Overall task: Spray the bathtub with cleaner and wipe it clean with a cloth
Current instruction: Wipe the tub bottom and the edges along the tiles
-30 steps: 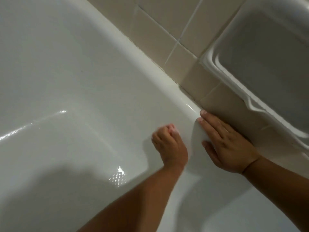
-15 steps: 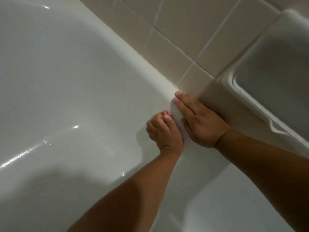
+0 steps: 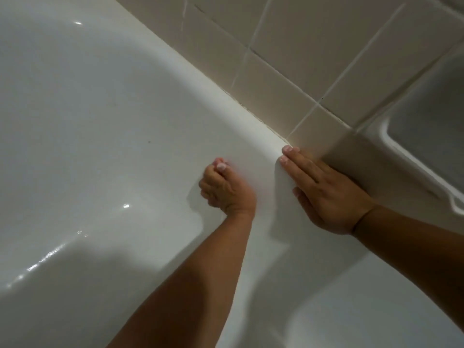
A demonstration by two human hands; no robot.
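Bathtub (image 3: 100, 109) runs along the tiled wall (image 3: 288, 59). My left hand (image 3: 226, 189) is clenched against its inner side just below the rim (image 3: 213, 96), and I can't make out any cloth. My right hand (image 3: 326, 194) lies flat on the rim, probably for balance.

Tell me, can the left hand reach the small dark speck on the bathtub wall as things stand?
Probably yes. The dark speck lies on the bare wall of the bathtub, up and to the left of the left hand, and nothing stands between them.
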